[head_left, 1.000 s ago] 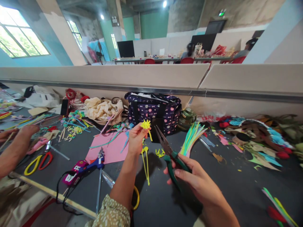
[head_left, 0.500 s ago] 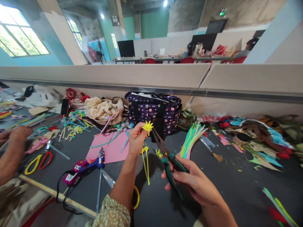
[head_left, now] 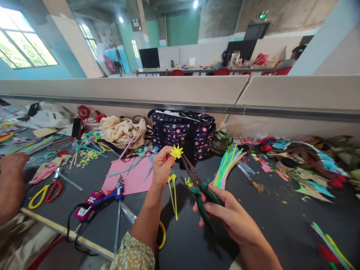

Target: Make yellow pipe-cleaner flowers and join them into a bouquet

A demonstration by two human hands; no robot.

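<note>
My left hand is raised over the dark table and pinches a yellow pipe-cleaner flower by its stem, with yellow stems hanging below. My right hand grips green-handled long-nose pliers. The pliers' tip sits just right of and below the flower head.
A dotted dark bag stands behind the hands. A bundle of coloured pipe cleaners lies to the right, pink paper and a glue gun to the left. Scissors lie near another person's arm at far left.
The pliers moved left toward the flower and their tip now sits beside it. My left hand turned the flower slightly. The other person's arm drew back to the left.
</note>
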